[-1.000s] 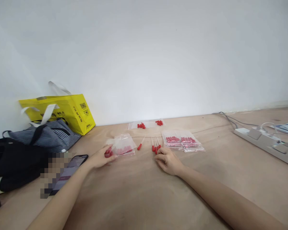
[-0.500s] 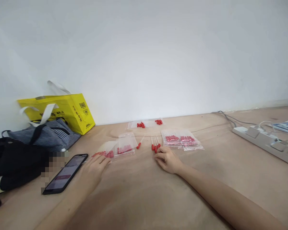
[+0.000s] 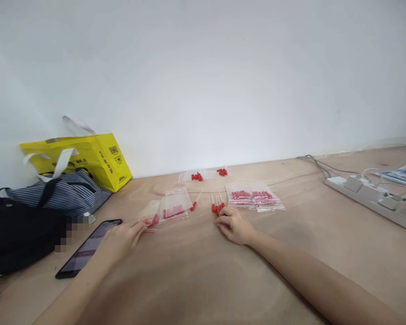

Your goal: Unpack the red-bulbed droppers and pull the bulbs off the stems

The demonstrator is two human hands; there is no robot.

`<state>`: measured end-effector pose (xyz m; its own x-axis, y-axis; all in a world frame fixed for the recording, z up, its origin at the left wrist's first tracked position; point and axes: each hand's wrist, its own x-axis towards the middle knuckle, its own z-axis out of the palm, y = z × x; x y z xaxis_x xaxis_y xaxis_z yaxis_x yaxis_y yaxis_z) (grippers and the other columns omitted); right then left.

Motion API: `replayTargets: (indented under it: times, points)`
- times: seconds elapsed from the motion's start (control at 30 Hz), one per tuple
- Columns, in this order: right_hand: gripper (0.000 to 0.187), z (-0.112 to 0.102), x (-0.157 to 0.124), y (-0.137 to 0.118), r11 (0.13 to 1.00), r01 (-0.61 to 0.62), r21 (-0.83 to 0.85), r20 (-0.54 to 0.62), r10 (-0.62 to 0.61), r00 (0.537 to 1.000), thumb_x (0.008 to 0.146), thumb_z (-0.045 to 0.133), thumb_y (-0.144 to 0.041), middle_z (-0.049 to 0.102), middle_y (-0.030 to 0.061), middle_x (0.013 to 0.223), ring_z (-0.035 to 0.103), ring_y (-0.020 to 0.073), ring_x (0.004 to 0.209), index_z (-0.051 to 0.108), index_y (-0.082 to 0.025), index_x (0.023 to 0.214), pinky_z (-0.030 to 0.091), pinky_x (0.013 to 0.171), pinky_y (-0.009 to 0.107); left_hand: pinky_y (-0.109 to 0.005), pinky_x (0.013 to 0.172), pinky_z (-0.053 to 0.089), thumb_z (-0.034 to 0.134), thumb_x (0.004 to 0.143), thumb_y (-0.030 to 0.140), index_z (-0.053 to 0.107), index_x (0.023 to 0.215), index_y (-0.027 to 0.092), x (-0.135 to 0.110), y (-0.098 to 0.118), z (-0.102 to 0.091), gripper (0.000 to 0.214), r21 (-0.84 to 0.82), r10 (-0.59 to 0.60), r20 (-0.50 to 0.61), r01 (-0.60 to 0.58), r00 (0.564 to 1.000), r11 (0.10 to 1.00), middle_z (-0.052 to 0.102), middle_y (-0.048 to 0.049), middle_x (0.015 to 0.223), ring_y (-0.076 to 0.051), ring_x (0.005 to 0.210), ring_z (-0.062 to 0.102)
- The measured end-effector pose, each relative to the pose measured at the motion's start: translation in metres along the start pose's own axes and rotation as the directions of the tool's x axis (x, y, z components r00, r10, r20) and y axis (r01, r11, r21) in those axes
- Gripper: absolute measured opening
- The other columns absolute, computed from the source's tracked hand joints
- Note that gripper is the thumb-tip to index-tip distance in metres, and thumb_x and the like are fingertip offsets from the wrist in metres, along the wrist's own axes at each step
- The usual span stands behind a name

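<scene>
At the left, my left hand (image 3: 123, 234) pinches the near edge of a clear zip bag (image 3: 153, 208) that has red-ended droppers in it. Beside it lies another zip bag (image 3: 177, 198) with a row of the same droppers. A single loose dropper (image 3: 193, 206) rests to its right. My right hand (image 3: 236, 226) sits on the table, fingers curled in against the red ends of a small group of loose droppers (image 3: 218, 207); whatever its fingertips hold is hidden. Just beyond that hand are stacked filled zip bags (image 3: 253, 195).
Near the wall lies a larger clear bag (image 3: 208, 174) with several red-ended droppers. A phone (image 3: 88, 248), a striped bag (image 3: 71, 192), a black bag (image 3: 20, 234) and a yellow bag (image 3: 104, 158) are at the left. A white power strip (image 3: 375, 198) with cables stands at the right.
My left hand has drawn back slightly toward me and to the left, its fingers going from flat over the bag to pinching its edge. My right hand stays by the loose droppers.
</scene>
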<state>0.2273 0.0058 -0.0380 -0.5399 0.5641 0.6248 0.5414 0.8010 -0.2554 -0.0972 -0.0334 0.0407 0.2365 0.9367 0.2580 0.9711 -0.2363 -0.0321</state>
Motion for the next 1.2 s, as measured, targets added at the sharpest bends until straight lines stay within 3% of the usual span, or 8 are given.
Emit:
replayTargets:
  times: [0.07,0.17,0.27,0.33,0.47,0.6,0.87,1.2]
  points:
    - [0.012,0.000,0.000,0.000,1.000,0.000,-0.007,0.001,0.000,1.000,0.073,0.050,-0.011,0.052,0.0039,0.076,0.047,0.0142,0.073,0.059,-0.018,0.076,0.038,0.065,0.028,-0.031,0.057,0.040,0.034,0.075,0.042,0.062,0.064,0.020,0.000,0.033,-0.012,0.037,-0.051,0.019,0.081,-0.015,0.997,0.999,0.065,-0.0064,0.067,-0.022,0.063,0.059]
    - [0.012,-0.001,0.000,-0.001,1.000,-0.004,-0.020,0.006,0.005,1.000,0.074,0.049,-0.011,0.052,0.0039,0.076,0.047,0.0143,0.073,0.059,-0.018,0.076,0.038,0.067,0.028,-0.023,0.049,0.036,0.037,0.074,0.046,0.050,0.050,0.019,0.006,0.077,-0.015,0.038,-0.361,0.061,0.249,0.034,0.967,0.932,0.055,0.0006,0.048,-0.014,0.049,0.053]
    - [0.013,-0.002,0.000,-0.002,1.000,-0.007,-0.021,0.014,0.007,1.000,0.074,0.049,-0.012,0.053,0.0040,0.075,0.047,0.0143,0.072,0.060,-0.018,0.076,0.038,0.067,0.028,-0.021,0.047,0.036,0.041,0.071,0.046,0.047,0.050,0.017,0.022,0.105,0.001,0.036,-0.654,0.135,0.385,0.166,0.913,0.738,0.052,0.0018,0.046,-0.012,0.047,0.052]
    - [0.012,-0.003,-0.001,-0.003,1.000,-0.015,-0.006,0.017,0.015,1.000,0.074,0.049,-0.012,0.053,0.0038,0.074,0.047,0.0143,0.073,0.060,-0.018,0.077,0.037,0.067,0.029,-0.021,0.046,0.037,0.046,0.068,0.044,0.048,0.053,0.017,0.035,0.115,0.016,0.031,-0.716,0.114,0.416,0.248,0.902,0.653,0.053,0.0022,0.047,-0.012,0.047,0.053]
    - [0.016,-0.006,-0.003,-0.012,0.997,-0.026,0.066,0.005,0.026,1.000,0.073,0.054,-0.018,0.055,0.0029,0.075,0.048,0.0148,0.075,0.060,-0.020,0.088,0.037,0.070,0.030,-0.021,0.046,0.031,0.052,0.064,0.041,0.050,0.049,0.015,0.056,0.126,0.040,0.030,-0.713,0.069,0.358,0.225,0.931,0.665,0.048,0.0033,0.042,-0.011,0.044,0.046]
    - [0.027,-0.007,-0.003,-0.020,0.998,0.040,0.051,-0.039,-0.038,0.999,0.073,0.055,-0.021,0.056,0.0034,0.078,0.047,0.0154,0.075,0.057,-0.021,0.099,0.036,0.068,0.030,-0.022,0.047,0.027,0.054,0.062,0.042,0.052,0.048,0.015,0.063,0.131,0.050,0.031,-0.725,0.064,0.299,0.183,0.952,0.664,0.046,0.0042,0.044,-0.010,0.047,0.041]
    - [0.018,-0.002,0.000,-0.026,0.959,0.265,-0.103,0.031,-0.263,0.964,0.080,0.046,-0.017,0.057,0.0021,0.077,0.043,0.0136,0.071,0.059,-0.024,0.090,0.031,0.066,0.029,-0.021,0.046,0.028,0.054,0.063,0.041,0.057,0.053,0.013,0.063,0.133,0.063,0.030,-0.761,0.043,0.258,0.176,0.965,0.624,0.050,0.0031,0.048,-0.009,0.047,0.039]
    - [0.010,-0.004,0.004,-0.027,0.932,0.276,-0.234,0.085,-0.264,0.961,0.079,0.046,-0.018,0.055,0.0044,0.083,0.042,0.0140,0.072,0.054,-0.019,0.074,0.029,0.066,0.029,-0.022,0.047,0.031,0.056,0.061,0.040,0.059,0.052,0.014,0.064,0.135,0.071,0.027,-0.743,-0.046,0.235,0.210,0.971,0.636,0.055,0.0015,0.049,-0.012,0.051,0.047]
